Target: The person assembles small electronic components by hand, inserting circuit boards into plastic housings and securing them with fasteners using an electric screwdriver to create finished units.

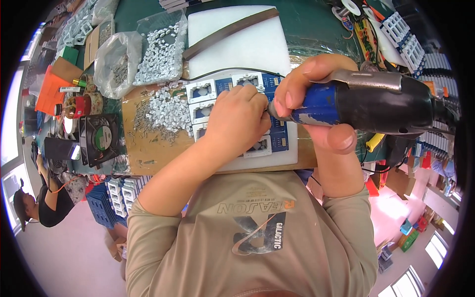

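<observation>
Head view, and straight to the blue-and-black power tool point(366, 106): it lies across the right side of the blue board panel point(281, 141), nose pointing left!

Who's got it?

Right hand point(316, 74), closed firmly round the barrel, fingers over the far side, thumb on the near side, and a metal lever point(368, 79) running along the casing.

And the other one?

Left hand point(242, 116), down over the middle of the panel, knuckles up, fingers curled close together, right by the tool's nose! Whether the fingertips pinch anything I cannot tell; they're hidden.

What shows of the panel around that hand?

White frames point(202, 112), in rows, and a white foam pad point(292, 153) peeking out along the near and right edges.

Swing left of the panel!

Heap of small pale parts point(170, 111) just beside it, then scattered metal pieces point(148, 126) a little farther left.

And beyond it?

Black cable point(237, 70) along the far edge, then a white foam slab point(257, 44) with a brown strip point(232, 32) slanting across. Beyond the panel's far left corner, a clear tray point(183, 37) of pale parts, an open plastic bag point(118, 54) next to it.

Widest of all?

Well left of the panel, a black fan point(99, 140), and past that a co-worker point(54, 203)!
</observation>
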`<state>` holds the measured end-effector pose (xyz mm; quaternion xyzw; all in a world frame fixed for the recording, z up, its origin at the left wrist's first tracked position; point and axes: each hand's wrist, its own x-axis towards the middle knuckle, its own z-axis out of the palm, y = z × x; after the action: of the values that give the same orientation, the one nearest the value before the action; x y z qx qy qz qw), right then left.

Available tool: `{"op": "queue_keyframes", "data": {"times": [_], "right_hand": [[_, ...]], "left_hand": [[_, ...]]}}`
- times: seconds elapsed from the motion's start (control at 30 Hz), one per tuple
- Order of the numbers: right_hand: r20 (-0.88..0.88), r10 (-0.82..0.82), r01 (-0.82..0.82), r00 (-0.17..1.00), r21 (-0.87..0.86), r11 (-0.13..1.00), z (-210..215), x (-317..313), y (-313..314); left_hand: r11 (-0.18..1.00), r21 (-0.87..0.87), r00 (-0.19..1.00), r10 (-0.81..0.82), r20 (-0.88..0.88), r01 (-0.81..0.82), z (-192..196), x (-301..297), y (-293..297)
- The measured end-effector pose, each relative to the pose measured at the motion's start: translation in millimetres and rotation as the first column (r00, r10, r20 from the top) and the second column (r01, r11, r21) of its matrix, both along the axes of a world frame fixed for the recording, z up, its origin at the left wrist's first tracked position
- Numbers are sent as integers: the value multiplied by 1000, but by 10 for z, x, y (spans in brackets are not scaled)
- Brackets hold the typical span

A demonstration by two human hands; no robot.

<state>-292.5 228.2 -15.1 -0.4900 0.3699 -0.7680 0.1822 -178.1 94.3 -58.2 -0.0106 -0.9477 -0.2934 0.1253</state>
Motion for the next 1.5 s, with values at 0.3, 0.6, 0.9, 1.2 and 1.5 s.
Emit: {"op": "queue_keyframes", "data": {"times": [0.3, 0.6, 0.9, 1.2, 1.5], "right_hand": [[142, -125, 88, 982, 245, 966, 240, 188, 25], [58, -42, 32, 997, 174, 984, 132, 77, -14], [199, -194, 129, 961, 298, 946, 199, 327, -16], [139, -61, 24, 988, 254, 967, 30, 212, -52], [198, -181, 121, 963, 278, 953, 52, 219, -23]], "left_hand": [[999, 39, 999, 25, -40, -23, -131, -31, 9], [999, 43, 999, 8, -38, -6, -110, -27, 0], [1000, 14, 1000, -3, 13, 3, 3, -17, 4], [999, -10, 999, -37, 6, 37, -20, 17, -44], [999, -30, 999, 39, 8, -38, -71, -1, -4]]}}
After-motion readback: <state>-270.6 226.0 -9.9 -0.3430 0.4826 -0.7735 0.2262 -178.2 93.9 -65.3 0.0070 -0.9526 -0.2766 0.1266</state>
